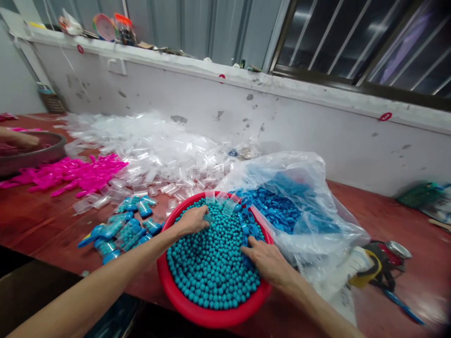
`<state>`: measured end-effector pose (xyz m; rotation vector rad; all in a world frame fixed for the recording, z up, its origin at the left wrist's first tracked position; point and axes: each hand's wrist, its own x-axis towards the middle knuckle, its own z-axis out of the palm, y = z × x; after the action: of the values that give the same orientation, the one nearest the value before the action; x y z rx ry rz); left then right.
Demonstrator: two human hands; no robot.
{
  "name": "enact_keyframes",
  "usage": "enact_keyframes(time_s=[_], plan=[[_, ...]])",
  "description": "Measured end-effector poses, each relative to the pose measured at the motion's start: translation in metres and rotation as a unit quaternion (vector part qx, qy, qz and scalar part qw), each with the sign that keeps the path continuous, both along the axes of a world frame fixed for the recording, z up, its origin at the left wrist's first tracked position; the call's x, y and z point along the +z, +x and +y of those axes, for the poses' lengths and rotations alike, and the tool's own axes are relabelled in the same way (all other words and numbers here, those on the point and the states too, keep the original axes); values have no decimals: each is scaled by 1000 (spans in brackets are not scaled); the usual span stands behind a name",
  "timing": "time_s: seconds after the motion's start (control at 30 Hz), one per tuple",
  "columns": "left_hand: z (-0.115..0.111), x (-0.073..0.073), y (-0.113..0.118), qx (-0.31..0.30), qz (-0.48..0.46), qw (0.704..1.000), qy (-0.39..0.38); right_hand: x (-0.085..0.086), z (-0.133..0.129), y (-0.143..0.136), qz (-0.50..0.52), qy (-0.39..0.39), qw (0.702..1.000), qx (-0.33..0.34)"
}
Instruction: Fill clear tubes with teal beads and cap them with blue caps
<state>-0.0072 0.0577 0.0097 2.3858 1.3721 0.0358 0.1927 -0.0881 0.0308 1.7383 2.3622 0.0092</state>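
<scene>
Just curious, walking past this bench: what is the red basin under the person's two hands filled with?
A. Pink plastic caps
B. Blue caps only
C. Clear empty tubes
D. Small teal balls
D: the red basin is heaped with small teal balls, and both the left hand and the right hand rest on that heap; only a few blue caps lie at its far edge.
</scene>
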Motion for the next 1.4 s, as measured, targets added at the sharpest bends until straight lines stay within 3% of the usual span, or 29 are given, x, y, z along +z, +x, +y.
enact_keyframes(time_s=[0.27,0.43,0.57,0.7,0.77,0.87,0.97,1.03,1.2,1.4], plan=[[-50,10,-11,-25,-36,996,-72,-25,17,-14,0,140,990,-14],[-58,2,17,38,-93,984,-144,-40,32,-31,69,80,992,-74],[-59,-12,33,98,-180,943,-261,-39,37,-31,124,44,990,-59],[-62,-19,33,124,-305,869,-369,-32,39,-17,204,15,978,-41],[-62,-20,30,130,-357,828,-413,-31,40,-12,261,1,964,-56],[-61,-21,27,131,-415,775,-459,-31,42,-8,396,-16,909,-126],[-62,-20,25,138,-443,744,-481,-31,43,-9,465,38,868,-170],[-63,-19,24,147,-458,734,-480,-31,42,-10,482,58,857,-172],[-67,-17,21,148,-480,721,-477,-28,35,-17,564,14,812,-149],[-72,-20,19,153,-497,733,-438,-26,34,-29,588,26,797,-134]])
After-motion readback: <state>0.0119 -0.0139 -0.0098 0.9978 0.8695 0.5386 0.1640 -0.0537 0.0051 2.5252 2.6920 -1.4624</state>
